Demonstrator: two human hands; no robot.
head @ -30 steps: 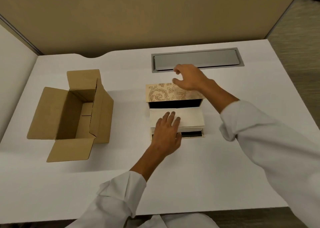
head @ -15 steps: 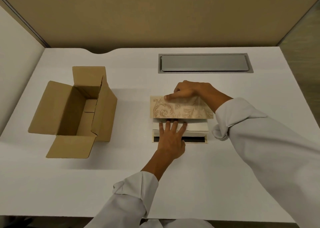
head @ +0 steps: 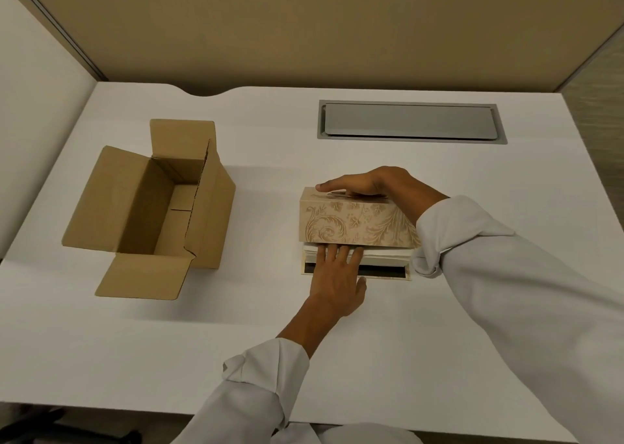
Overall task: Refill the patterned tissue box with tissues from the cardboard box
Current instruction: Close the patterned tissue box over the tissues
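Patterned tissue box (head: pixel 358 222): beige cover with gold scrollwork, right of the worktop's centre, lowered most of the way over its base tray (head: pixel 381 276), whose dark front edge shows below

Tissues (head: pixel 385 254): white stack, thin band visible between cover and tray

Right hand (head: pixel 368 183): flat on top of the cover, fingers (head: pixel 332 186) extended and pressed together, pointing toward the left edge

Left hand (head: pixel 336 278): palm down at the box's near side, fingers (head: pixel 332 253) slightly spread, tips lying on the tissue stack under the cover's lower rim

Cardboard box (head: pixel 152 207): left half of the worktop, well apart from the tissue box, flaps open; no contents seen inside

Worktop (head: pixel 135 342): white, with a grey cable hatch (head: pixel 410 123) near the far edge toward the right

Sleeves: white, cuffs bunched at both wrists
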